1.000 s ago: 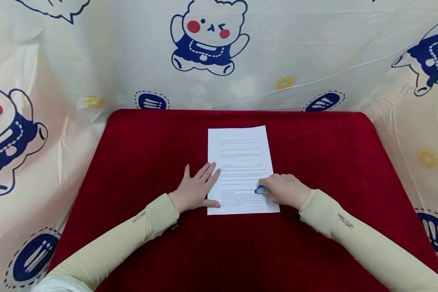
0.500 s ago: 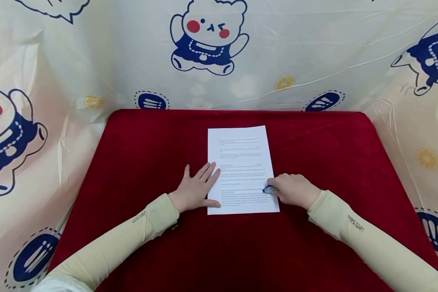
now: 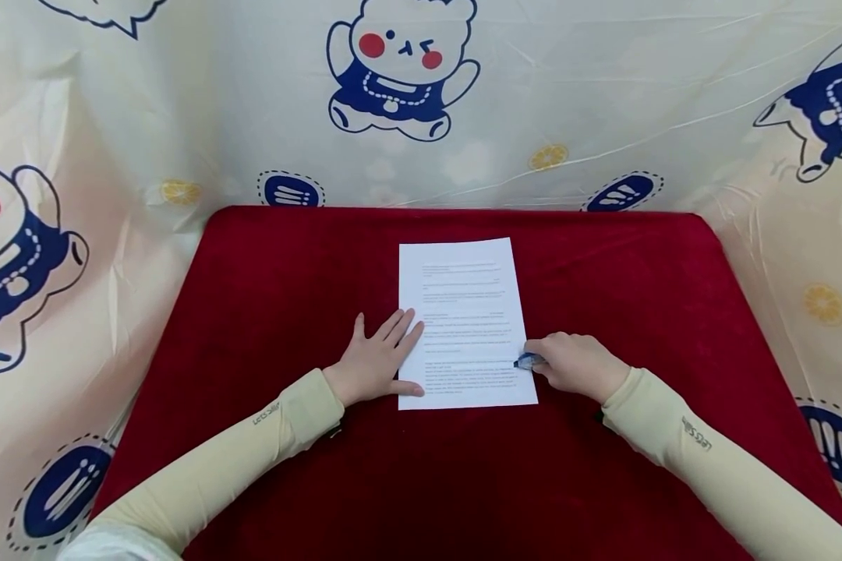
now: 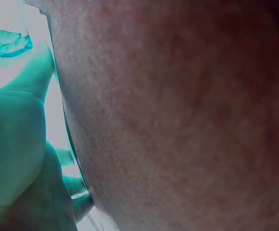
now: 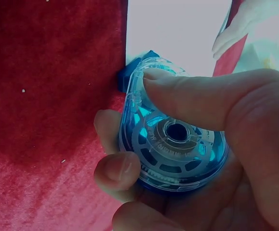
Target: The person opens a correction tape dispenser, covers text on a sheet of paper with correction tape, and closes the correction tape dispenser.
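A white printed sheet of paper (image 3: 463, 288) lies on the red cloth in the head view. My left hand (image 3: 373, 360) rests with spread fingers on its left edge. My right hand (image 3: 577, 365) grips a clear blue correction tape dispenser (image 5: 173, 154) at the sheet's lower right. In the right wrist view the thumb lies across the dispenser's top face and the fingers curl round its side. Its dark blue tip (image 3: 518, 363) is over the printed lines near the right edge; whether it touches the paper cannot be told. The left wrist view is mostly blocked by a blurred surface.
A table with red velvet cloth (image 3: 288, 273) spreads beneath both arms. Behind and at the sides hangs a pale curtain (image 3: 568, 78) printed with cartoon bears. Small white specks (image 5: 23, 90) lie on the cloth in the right wrist view.
My right hand has moved to the right with the correction tape dispenser, toward the sheet's right edge. The left hand and the paper have stayed in place.
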`<state>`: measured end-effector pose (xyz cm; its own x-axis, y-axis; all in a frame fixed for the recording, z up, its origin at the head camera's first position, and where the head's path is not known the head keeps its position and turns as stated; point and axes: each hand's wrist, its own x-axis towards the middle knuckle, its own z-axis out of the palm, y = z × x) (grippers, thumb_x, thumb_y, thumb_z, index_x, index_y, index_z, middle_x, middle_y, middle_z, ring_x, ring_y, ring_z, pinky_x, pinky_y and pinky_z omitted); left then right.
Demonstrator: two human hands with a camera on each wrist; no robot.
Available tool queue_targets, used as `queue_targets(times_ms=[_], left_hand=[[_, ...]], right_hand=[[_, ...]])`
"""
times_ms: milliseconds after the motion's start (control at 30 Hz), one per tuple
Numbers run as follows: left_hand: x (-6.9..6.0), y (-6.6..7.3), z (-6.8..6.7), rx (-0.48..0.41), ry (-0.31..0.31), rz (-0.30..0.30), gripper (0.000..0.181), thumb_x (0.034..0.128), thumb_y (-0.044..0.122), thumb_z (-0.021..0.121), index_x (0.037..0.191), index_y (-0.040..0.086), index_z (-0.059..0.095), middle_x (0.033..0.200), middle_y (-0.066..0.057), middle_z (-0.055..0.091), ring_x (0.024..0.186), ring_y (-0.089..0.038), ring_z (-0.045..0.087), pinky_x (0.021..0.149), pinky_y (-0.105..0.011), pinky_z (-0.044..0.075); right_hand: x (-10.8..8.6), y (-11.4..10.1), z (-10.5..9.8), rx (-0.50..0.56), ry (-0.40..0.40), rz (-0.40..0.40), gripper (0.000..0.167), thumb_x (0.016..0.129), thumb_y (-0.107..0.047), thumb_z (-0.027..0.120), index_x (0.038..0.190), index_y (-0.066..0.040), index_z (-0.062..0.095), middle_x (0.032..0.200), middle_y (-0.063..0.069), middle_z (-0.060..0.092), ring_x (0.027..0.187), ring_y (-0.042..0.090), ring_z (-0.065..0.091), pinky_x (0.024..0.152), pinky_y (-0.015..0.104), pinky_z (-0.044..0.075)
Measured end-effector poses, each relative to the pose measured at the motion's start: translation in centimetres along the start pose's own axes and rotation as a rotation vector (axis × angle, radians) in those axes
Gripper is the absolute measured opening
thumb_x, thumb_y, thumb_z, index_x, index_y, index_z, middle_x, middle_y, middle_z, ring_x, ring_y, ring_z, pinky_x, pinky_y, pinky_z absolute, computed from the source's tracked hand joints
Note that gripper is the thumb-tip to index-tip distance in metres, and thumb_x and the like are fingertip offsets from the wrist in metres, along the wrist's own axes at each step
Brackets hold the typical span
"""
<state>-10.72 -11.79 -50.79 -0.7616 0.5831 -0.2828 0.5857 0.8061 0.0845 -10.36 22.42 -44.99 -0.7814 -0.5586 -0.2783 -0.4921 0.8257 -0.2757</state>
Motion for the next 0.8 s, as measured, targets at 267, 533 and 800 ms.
queue_targets(times_ms=[267, 533, 800], left_hand=[[-0.3, 0.1, -0.4, -0.031, -0.008, 0.003, 0.111, 0.0888, 0.078, 0.059, 0.167, 0.009, 0.022, 0.173, -0.017, 0.013, 0.161, -0.034, 0.011, 0.112, -0.082, 0.013], [-0.4, 0.3, -1.1, -0.011, -0.005, 0.017, 0.11, 0.0894, 0.078, 0.058, 0.166, 0.007, 0.023, 0.173, -0.019, 0.015, 0.16, -0.035, 0.013, 0.112, -0.081, 0.015], [-0.3, 0.2, -1.0, -0.011, -0.025, 0.014, 0.11, 0.09, 0.077, 0.059, 0.166, 0.007, 0.022, 0.173, -0.018, 0.014, 0.16, -0.035, 0.012, 0.112, -0.081, 0.014]], right_hand=[[0.1, -0.3, -0.6, -0.022, -0.025, -0.025, 0.014, 0.094, -0.007, 0.075, 0.107, -0.009, 0.074, 0.079, -0.003, 0.066, 0.062, 0.01, 0.046, 0.054, 0.025, 0.041], [0.8, 0.3, -2.1, 0.043, -0.037, -0.073, 0.016, 0.096, -0.014, 0.075, 0.111, -0.008, 0.072, 0.075, -0.005, 0.061, 0.06, 0.009, 0.046, 0.057, 0.026, 0.042], [2.8, -2.0, -1.5, 0.03, -0.04, -0.136, 0.014, 0.098, -0.018, 0.073, 0.109, -0.009, 0.07, 0.082, -0.001, 0.064, 0.062, 0.01, 0.05, 0.057, 0.025, 0.044]])
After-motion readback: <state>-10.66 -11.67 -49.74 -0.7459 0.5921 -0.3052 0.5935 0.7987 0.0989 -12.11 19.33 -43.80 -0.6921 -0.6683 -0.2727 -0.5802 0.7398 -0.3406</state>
